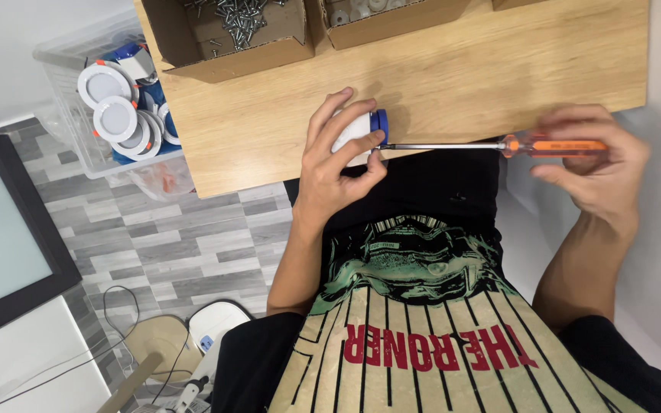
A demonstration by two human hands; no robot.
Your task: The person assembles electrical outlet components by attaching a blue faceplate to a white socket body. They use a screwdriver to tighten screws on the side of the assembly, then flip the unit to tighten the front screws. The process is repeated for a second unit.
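Left hand (338,157) grips a white-and-blue fitting (361,134) — right hand (594,164) curls around the orange screwdriver (498,145), held level.

White fitting (357,130) half hidden under fingers (330,122), screw box (231,34) cut off by top edge, screwdriver tip (382,146) too small to tell
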